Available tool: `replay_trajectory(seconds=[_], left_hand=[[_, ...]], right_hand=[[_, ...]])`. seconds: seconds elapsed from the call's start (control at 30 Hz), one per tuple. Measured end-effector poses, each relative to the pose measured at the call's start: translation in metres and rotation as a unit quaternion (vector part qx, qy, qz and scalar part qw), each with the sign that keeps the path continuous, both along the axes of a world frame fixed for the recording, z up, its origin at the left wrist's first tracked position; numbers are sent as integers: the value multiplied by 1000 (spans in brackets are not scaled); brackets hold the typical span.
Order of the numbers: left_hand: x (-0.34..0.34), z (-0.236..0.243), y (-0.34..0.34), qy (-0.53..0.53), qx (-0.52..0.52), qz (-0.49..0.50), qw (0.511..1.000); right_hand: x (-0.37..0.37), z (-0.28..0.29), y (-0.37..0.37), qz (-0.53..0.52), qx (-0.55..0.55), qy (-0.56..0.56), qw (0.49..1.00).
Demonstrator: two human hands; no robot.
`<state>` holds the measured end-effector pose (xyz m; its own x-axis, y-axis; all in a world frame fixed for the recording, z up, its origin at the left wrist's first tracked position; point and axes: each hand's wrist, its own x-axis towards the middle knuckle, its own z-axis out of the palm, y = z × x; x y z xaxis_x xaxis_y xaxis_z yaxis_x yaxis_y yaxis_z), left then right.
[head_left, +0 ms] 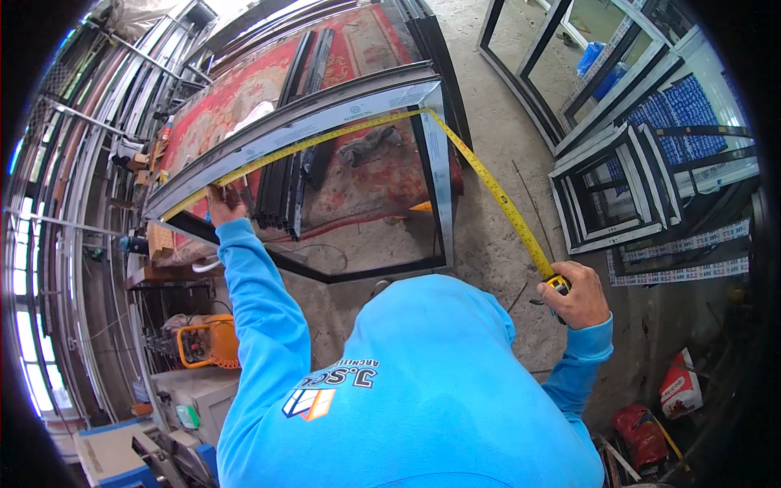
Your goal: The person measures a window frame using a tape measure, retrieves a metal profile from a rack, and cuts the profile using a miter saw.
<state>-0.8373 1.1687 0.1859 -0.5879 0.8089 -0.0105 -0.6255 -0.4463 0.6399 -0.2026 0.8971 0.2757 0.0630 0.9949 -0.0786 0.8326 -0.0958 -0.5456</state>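
One right hand (582, 294), fingers clamped around a yellow tape measure (498, 195), blade bent at the corner of a large frame (440, 171), then along its far bar (325, 120), left hand (228, 205) near the bar's left end, whether those fingers grip I can't tell from here.

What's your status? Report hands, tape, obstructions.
Right hand grips tape case. Left hand at frame. Yellow blade along frame's far bar, bending at corner. No visible obstruction.

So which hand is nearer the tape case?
Right. The right hand is gripping the tape case; the left hand is well off to its left, near the left end of the frame under the tape.
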Motion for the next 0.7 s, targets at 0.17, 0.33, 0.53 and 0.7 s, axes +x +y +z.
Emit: replay_trajectory(seconds=[0.17,0.33,0.53,0.7], left_hand=[[5,2,-3,15,7,-2,1000],[9,4,-3,16,5,8,1000],[6,3,-2,22,8,0,1000],[5,2,-1,25,16,-2,1000]], right_hand=[[1,-2,-1,-9,-15,5,1000],[2,-6,0,7,14,0,1000],[1,-3,-3,7,9,-8,1000],[2,-4,-5,11,16,-12,1000]])
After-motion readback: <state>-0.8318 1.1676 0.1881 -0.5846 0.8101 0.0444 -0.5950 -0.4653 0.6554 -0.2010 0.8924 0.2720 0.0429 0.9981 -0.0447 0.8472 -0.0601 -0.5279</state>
